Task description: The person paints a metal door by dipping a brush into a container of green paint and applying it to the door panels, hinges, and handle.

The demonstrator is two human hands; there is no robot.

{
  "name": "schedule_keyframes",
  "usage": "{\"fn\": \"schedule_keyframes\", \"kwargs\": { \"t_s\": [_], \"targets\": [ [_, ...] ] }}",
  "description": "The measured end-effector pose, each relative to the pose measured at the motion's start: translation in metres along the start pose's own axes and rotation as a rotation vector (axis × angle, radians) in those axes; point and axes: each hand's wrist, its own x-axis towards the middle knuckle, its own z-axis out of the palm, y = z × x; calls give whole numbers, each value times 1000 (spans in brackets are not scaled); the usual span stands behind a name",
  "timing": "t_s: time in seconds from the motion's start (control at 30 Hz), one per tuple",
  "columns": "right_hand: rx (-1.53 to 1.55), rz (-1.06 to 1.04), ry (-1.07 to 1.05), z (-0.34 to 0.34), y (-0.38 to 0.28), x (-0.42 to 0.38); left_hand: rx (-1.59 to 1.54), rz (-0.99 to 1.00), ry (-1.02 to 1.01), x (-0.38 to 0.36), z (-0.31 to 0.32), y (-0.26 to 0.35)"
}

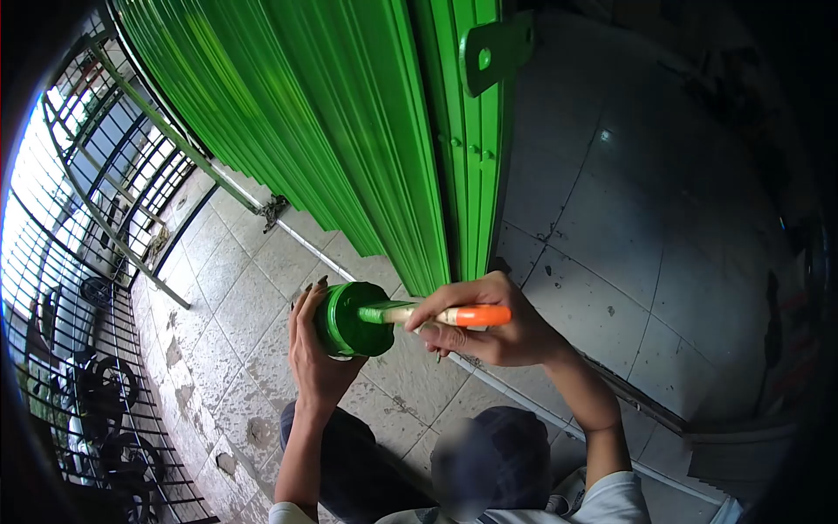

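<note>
My left hand is wrapped around a green-coated paint can, with its open top tilted to the right. In my right hand is a paintbrush, its wooden handle ending in an orange tip. The green-covered bristles reach into the can's mouth. Whether they touch the paint inside I cannot tell. Just beyond both hands stands a folding metal gate, covered in green paint, with a flat green latch plate on its right edge.
A floor track runs diagonally beneath the gate. Worn tiles cover the ground. At left stands a black barred fence, with motorcycles behind it. Darker tiled floor lies right. My knees are below the hands.
</note>
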Motion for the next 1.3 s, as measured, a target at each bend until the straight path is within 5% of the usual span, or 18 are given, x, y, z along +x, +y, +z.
{"fn": "schedule_keyframes", "kwargs": {
  "t_s": [0.13,0.23,0.4,0.63,0.9,1.17,1.3],
  "targets": [
    [-201,-65,50,-5,17,-21,0,-12,-32,-3,1,2],
    [203,152,156,4,19,-42,-5,2,-56,-6,3,1],
    [380,142,316,8,38,-64,-152,-93,-130,-9,9,11],
    [545,-138,577,11,60,-66,-294,-141,-217,-10,15,16],
    [287,-569,980,-76,31,-56,-435,-228,-226,-9,9,14],
    [99,-436,1061,-98,58,-36,-431,-212,-221,-10,9,9],
    [49,-161,1110,-87,98,-64,-410,-218,-232,-8,4,10]
  ]
}}
